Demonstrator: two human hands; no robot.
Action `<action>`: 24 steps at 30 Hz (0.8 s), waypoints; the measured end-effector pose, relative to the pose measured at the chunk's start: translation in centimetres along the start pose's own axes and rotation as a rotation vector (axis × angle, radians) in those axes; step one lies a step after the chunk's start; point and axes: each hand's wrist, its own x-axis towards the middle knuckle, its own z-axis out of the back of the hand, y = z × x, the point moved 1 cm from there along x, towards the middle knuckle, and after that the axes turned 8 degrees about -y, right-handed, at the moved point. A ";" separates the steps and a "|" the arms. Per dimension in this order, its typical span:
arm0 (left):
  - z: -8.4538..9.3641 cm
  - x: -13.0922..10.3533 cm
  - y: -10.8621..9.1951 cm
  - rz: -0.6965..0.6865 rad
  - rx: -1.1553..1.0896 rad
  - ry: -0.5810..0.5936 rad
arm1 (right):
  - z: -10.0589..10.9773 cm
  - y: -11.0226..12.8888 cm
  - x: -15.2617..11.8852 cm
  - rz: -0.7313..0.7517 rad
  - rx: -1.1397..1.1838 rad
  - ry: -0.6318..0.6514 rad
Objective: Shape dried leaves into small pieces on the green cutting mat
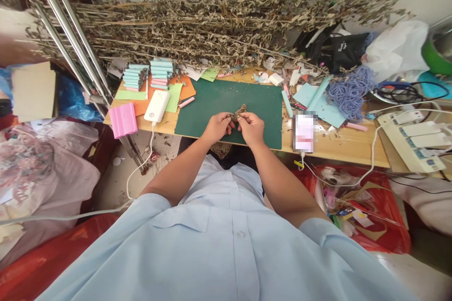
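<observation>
Over the front part of a dark green mat (205, 99), my left hand (219, 128) and my right hand (251, 128) are close together. Between them is a small clump of dried leaves (241, 112). The fingers of my left hand pinch its left side, and the thumb and fingers of my right hand pinch its right side. Long dried leafy stalks (212, 28) lie in a heap along the back of the wooden table (335, 143). Stacks of pale blue and pink paper rolls (160, 73) sit at the back left.
A white power bank (157, 106) with a cable and folded pink paper (123, 120) lie left of the mat. Right of it are a phone (304, 134), blue paper (332, 110), purple yarn (351, 91) and a power strip (411, 141). Metal crutches (70, 33) lean at the left.
</observation>
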 end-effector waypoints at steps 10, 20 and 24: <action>-0.1 -0.1 0.2 -0.040 -0.034 -0.099 | 0.0 -0.2 -0.2 0.034 -0.002 0.028; 0.1 -0.2 0.1 -0.035 -0.035 -0.022 | -0.3 -0.2 -0.8 0.028 -0.074 0.091; 0.2 0.2 0.6 -0.027 -0.058 -0.034 | -0.3 -0.6 -1.0 0.105 -0.121 0.116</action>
